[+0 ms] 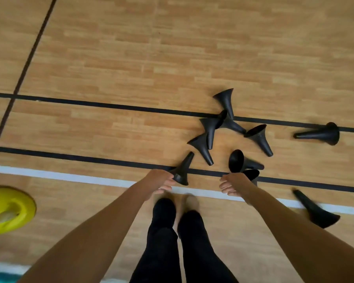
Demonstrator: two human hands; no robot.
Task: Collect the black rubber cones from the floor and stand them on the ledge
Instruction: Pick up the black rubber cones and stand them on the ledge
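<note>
Gripping black cone (181,173), left hand (160,178), wooden floor (131,58)

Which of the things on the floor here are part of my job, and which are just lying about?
Job: left hand gripping a first cone; right hand by a second cone; heap of cones; far-right cone; near-right cone.
Lying about: yellow disc; black floor lines.

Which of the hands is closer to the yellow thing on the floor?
Left. The left hand is off to the right of the yellow thing, gripping a black cone by its wide end. The right hand is farther right still, past the legs.
</note>
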